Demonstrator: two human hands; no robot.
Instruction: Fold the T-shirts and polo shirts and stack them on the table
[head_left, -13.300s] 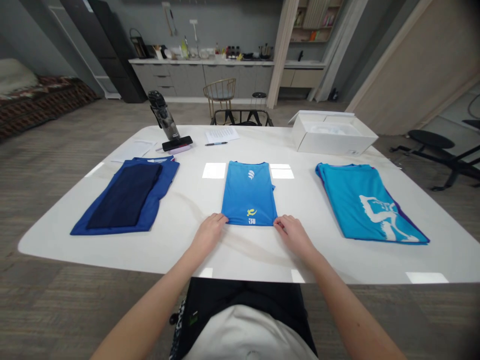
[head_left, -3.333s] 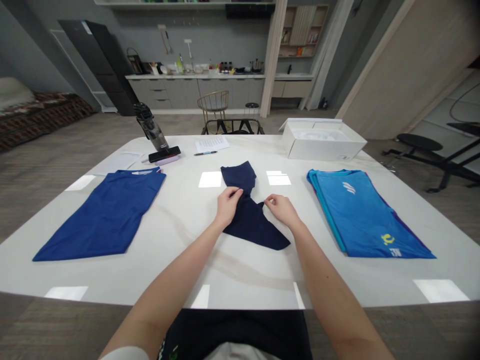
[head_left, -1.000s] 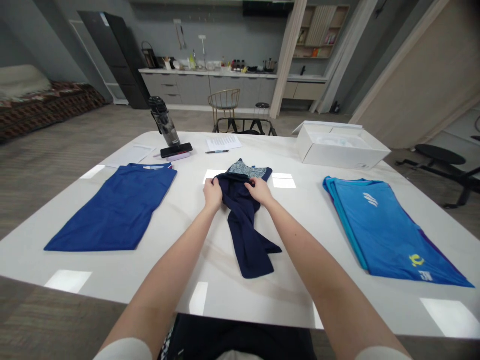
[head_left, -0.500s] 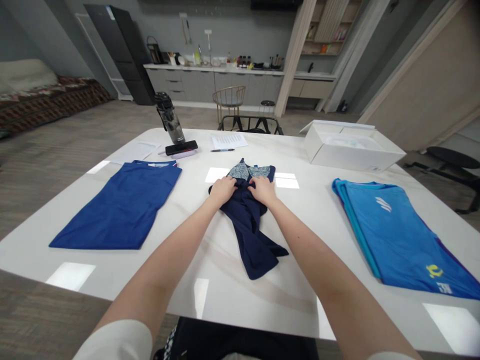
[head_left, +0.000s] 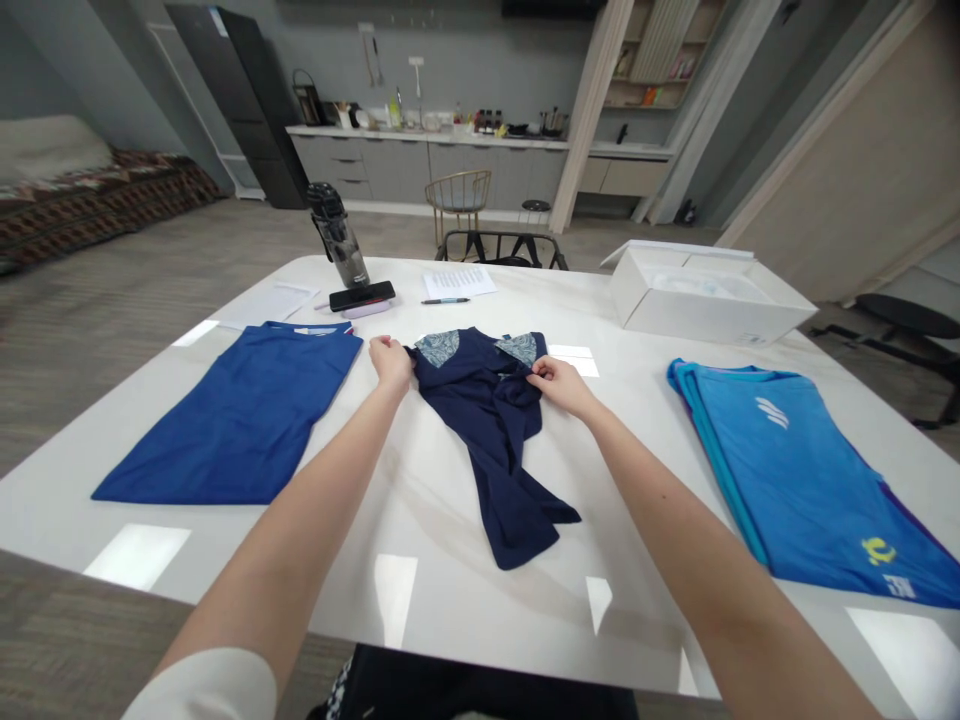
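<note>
A dark navy garment [head_left: 491, 420] with pale patterned patches near its top lies crumpled on the middle of the white table [head_left: 435, 610]. My left hand [head_left: 391, 362] pinches its upper left corner. The upper right part of the garment is between the closed fingers of my right hand [head_left: 561, 384]. To the left lies a folded dark blue shirt [head_left: 232, 420]. At the right a stack of folded shirts has a bright blue one [head_left: 802, 460] on top.
At the back right stands an open white box [head_left: 705, 300]. A bottle [head_left: 341, 240], a phone [head_left: 361, 296], a pen [head_left: 445, 301] and papers [head_left: 465, 280] are at the back. Chairs stand beyond the table's far edge.
My hands have moved apart, the left one to the left and the right one slightly right. The top of the navy garment is now spread wider between them.
</note>
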